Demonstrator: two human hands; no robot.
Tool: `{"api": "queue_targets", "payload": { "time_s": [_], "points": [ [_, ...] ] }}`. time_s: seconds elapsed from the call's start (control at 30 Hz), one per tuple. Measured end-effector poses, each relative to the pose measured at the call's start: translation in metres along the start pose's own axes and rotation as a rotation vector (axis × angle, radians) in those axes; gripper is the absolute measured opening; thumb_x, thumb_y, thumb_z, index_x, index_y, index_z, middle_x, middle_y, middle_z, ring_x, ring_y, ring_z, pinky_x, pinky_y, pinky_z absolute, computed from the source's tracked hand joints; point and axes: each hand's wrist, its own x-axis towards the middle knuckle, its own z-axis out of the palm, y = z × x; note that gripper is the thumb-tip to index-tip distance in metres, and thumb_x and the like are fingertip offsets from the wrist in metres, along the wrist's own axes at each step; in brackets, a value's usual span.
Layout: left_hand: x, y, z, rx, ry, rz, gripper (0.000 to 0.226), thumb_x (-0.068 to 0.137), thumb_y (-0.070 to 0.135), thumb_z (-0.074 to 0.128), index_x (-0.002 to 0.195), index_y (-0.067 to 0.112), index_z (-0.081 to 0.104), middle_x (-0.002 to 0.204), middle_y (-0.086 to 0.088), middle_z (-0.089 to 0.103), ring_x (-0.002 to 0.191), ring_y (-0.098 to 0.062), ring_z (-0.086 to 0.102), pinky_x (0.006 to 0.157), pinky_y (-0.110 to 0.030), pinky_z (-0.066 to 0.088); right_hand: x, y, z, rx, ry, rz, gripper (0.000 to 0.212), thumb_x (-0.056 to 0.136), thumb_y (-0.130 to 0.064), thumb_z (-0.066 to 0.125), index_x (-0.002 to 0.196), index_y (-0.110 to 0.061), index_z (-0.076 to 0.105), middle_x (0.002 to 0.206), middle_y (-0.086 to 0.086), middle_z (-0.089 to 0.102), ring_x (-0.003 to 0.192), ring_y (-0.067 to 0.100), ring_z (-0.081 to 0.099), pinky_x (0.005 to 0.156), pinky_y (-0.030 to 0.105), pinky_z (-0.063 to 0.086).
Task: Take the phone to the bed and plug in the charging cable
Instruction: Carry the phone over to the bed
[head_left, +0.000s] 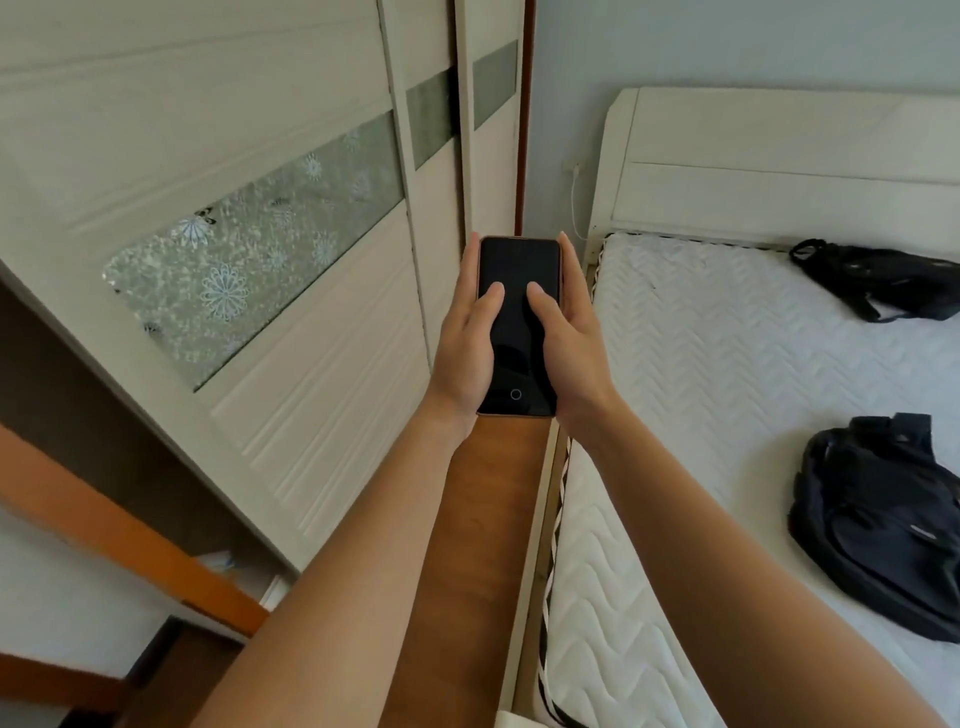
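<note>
A black phone (519, 353) with a dark screen and a round home button is held upright in front of me over the gap between wardrobe and bed. My left hand (467, 353) grips its left edge, thumb resting on the screen. My right hand (569, 348) grips its right edge, thumb also on the screen. The bed (727, 364), with a white quilted mattress, lies to the right. A white charging cable (574, 202) hangs from a wall plug beside the headboard, just beyond the phone.
A white sliding wardrobe (249, 249) with patterned glass panels fills the left. A brown wooden floor strip (488, 509) runs between wardrobe and bed. Two black bags (883, 280) (883, 519) lie on the mattress at right. The white headboard (779, 156) stands against the far wall.
</note>
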Motion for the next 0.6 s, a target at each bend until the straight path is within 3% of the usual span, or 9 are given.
{"api": "queue_targets", "payload": {
  "time_s": [0.1, 0.3, 0.53, 0.6],
  "points": [
    [0.025, -0.007, -0.022, -0.030, -0.035, 0.003, 0.054, 0.114, 0.030, 0.037, 0.163, 0.047, 0.021, 0.166, 0.007, 0.041, 0.148, -0.016, 0.050, 0.124, -0.052, 0.044, 0.019, 0.006, 0.021, -0.029, 0.037, -0.003, 0.062, 0.100, -0.039, 0.054, 0.155, -0.056, 0.030, 0.147, -0.012, 0.057, 0.127, 0.012, 0.065, 0.100, 0.035, 0.062],
    [0.070, -0.011, -0.070, -0.055, -0.171, 0.022, 0.058, 0.111, 0.033, 0.038, 0.164, 0.044, 0.018, 0.174, 0.005, 0.030, 0.159, -0.020, 0.036, 0.130, -0.053, 0.032, 0.046, 0.013, 0.069, -0.038, 0.171, -0.027, 0.062, 0.102, -0.035, 0.054, 0.156, -0.054, 0.031, 0.148, -0.006, 0.057, 0.128, 0.018, 0.066, 0.103, 0.045, 0.061],
    [0.105, -0.023, -0.104, -0.099, -0.265, -0.004, 0.056, 0.111, 0.034, 0.038, 0.163, 0.046, 0.020, 0.168, 0.010, 0.039, 0.150, -0.011, 0.047, 0.126, -0.046, 0.041, 0.064, 0.022, 0.106, -0.058, 0.260, -0.015, 0.061, 0.106, -0.030, 0.052, 0.160, -0.047, 0.028, 0.155, -0.003, 0.053, 0.136, 0.022, 0.061, 0.109, 0.050, 0.056],
    [0.112, -0.031, -0.106, -0.107, -0.288, -0.001, 0.056, 0.111, 0.033, 0.038, 0.164, 0.045, 0.019, 0.168, 0.012, 0.037, 0.150, -0.008, 0.046, 0.124, -0.038, 0.043, 0.067, 0.026, 0.107, -0.061, 0.281, -0.014, 0.060, 0.108, -0.027, 0.050, 0.161, -0.045, 0.028, 0.159, -0.001, 0.050, 0.142, 0.025, 0.056, 0.114, 0.053, 0.051]
  ]
}}
